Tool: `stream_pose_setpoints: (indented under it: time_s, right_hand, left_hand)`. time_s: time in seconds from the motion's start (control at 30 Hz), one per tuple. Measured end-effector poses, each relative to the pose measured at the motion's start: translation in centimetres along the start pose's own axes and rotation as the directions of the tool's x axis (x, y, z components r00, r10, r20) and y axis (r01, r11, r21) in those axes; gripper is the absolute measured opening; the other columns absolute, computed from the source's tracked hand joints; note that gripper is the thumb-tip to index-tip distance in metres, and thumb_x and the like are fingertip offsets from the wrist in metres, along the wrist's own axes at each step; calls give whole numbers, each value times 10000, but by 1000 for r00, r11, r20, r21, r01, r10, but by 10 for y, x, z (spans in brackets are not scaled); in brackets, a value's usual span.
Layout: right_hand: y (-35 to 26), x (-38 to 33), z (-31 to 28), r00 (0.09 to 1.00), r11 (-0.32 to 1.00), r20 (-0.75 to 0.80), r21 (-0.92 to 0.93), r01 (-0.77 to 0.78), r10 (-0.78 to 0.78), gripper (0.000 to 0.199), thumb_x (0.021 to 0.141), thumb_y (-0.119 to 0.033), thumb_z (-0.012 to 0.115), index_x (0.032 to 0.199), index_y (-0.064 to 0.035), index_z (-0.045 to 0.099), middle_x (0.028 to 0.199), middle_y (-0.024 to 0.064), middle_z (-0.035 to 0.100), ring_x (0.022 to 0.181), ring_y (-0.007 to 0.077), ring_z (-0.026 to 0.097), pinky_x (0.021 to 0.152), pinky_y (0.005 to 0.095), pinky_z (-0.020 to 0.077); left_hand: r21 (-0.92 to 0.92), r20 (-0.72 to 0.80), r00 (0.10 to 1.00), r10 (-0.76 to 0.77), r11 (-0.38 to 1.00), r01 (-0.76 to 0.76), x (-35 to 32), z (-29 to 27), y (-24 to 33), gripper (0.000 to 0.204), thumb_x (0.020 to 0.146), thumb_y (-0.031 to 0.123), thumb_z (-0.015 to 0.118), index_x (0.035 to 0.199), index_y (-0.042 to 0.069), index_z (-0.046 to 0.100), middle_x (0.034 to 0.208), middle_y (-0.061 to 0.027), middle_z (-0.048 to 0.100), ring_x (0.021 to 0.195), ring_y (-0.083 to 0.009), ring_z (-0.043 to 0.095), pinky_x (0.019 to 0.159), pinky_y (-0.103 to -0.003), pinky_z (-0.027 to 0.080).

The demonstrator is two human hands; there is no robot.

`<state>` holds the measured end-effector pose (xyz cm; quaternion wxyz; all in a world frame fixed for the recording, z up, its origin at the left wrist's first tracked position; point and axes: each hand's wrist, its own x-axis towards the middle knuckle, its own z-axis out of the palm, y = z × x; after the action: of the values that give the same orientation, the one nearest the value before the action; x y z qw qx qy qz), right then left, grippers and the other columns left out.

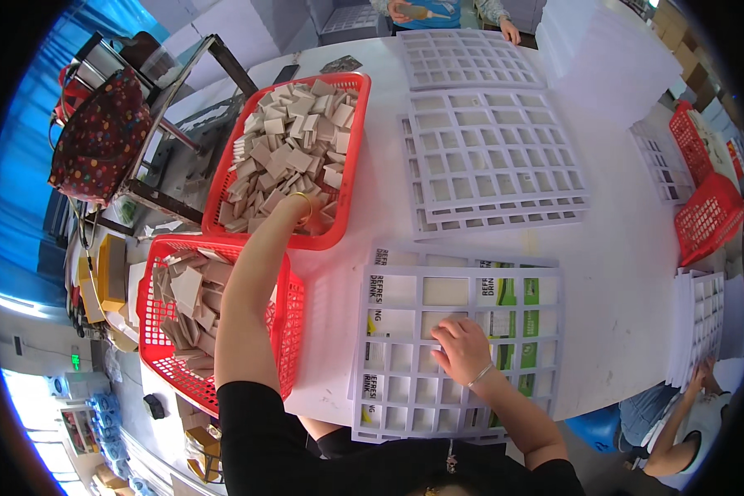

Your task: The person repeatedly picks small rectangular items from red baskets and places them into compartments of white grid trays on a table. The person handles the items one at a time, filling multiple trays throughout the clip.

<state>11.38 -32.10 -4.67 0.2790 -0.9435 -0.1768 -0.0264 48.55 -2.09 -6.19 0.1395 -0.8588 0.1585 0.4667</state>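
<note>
My left hand (312, 217) reaches into the upper red plastic basket (355, 165), at the near end of a heap of flat beige pieces (285, 153). Its fingers are mostly hidden, so what they hold does not show. My right hand (465, 351) rests on a white grid frame (416, 289) lying directly before me. Its fingers are bent, with the thumb apart from them, over a cell near the middle of the grid. No held thing shows in it. Beige fills a cell just above this hand, and green and white printed material shows through other cells.
A second red basket (293, 331) with larger beige pieces stands nearer, under my left arm. More white grid frames (496, 157) lie stacked farther off. Across the table is another person's hand (510, 31). A metal rack (169, 124) carries a patterned bag (103, 136) at left.
</note>
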Motion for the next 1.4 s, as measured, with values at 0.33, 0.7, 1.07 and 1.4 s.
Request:
stream_pose_setpoints:
  time_s: [0.33,0.7,1.07,1.4]
  right_hand:
    - [-2,-2,4,999,1000,-10,-7,31,-31,365,663,-166,742,986,-106,583,1055,43,538,976,268,521,848,394,435]
    - [1,-5,9,1000,1000,-5,-3,20,-20,347,671,-162,740,970,-91,579,1014,61,545,907,271,520,837,392,439]
    - [-19,29,-48,931,615,-238,789,20,276,336,836,-142,669,1141,-45,564,924,38,607,732,69,570,586,210,450]
    - [0,-25,-9,933,751,-76,618,-234,353,157,808,-63,643,956,-44,595,816,74,645,691,149,628,596,277,502]
  left_hand:
    - [873,-109,712,694,-276,403,64,60,-46,430,854,314,565,1201,61,540,1157,-105,612,1111,-226,548,951,-296,416]
    - [-721,-551,824,-131,572,-391,-127,5,-11,427,838,121,653,1223,5,508,1002,-93,629,857,-156,639,686,-300,544]
    - [-282,-531,510,677,426,-860,-208,90,185,392,767,98,734,1126,43,586,981,-48,656,896,-148,624,805,-298,497]
    - [-683,-729,675,110,-157,-713,-235,157,205,246,858,147,634,1005,-39,567,883,-105,652,789,-173,656,720,-272,516]
